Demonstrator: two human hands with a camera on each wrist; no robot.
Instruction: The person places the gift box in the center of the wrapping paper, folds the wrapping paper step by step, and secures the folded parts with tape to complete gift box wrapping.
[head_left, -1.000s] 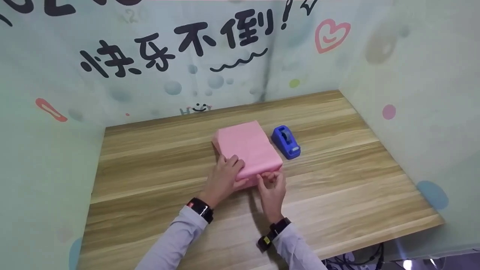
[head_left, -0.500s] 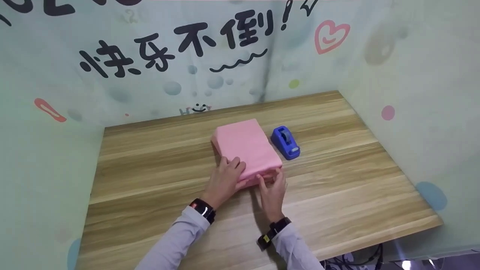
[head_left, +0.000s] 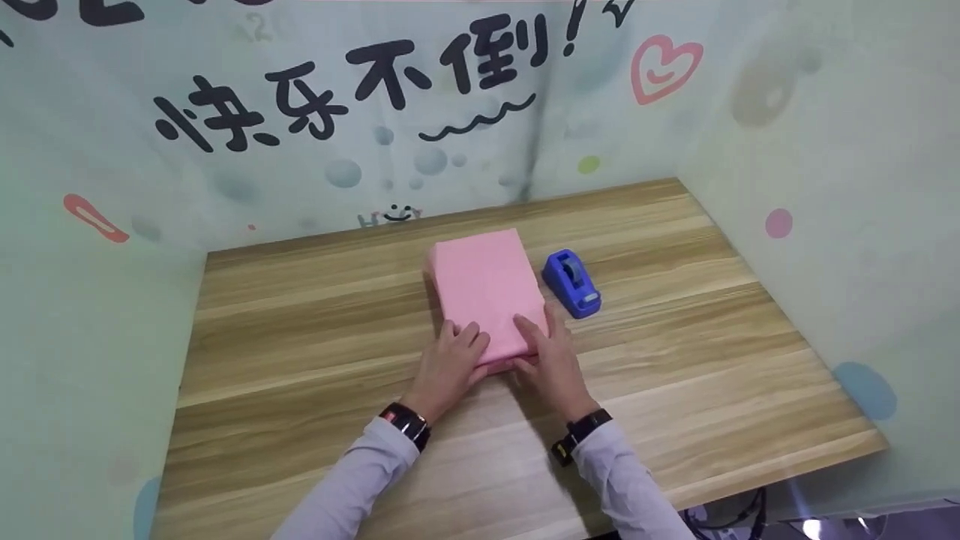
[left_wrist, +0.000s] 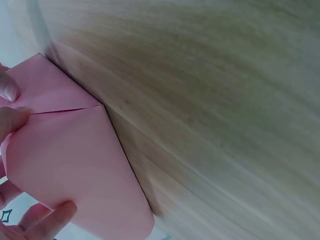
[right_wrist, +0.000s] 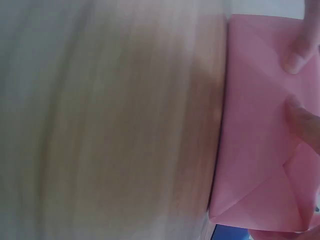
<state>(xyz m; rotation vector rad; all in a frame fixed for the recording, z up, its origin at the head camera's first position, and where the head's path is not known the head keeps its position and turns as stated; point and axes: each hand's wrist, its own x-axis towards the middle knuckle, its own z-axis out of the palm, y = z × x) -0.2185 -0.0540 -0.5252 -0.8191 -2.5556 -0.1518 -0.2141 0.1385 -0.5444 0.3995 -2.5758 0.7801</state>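
A box wrapped in pink paper (head_left: 487, 289) lies on the wooden table. At its near left corner my left hand (head_left: 444, 371) holds it, fingers on the top edge and thumb on the near side. My right hand (head_left: 561, 367) grips the near right corner, thumb against the near end and fingers over the top and right side. Slanting folds of the pink paper (right_wrist: 252, 125) show on the near end in the right wrist view. In the left wrist view a narrow paper seam runs along the pink box (left_wrist: 75, 155) at a corner.
A blue tape dispenser (head_left: 572, 285) stands just right of the box. Printed walls (head_left: 285, 180) enclose the table's back and sides. Dark cables (head_left: 739, 517) hang beyond the front right table edge (head_left: 780, 478).
My right hand has gone from pinching at the near end's paper to gripping the near right corner. The box has turned slightly and its far end sits a little farther back.
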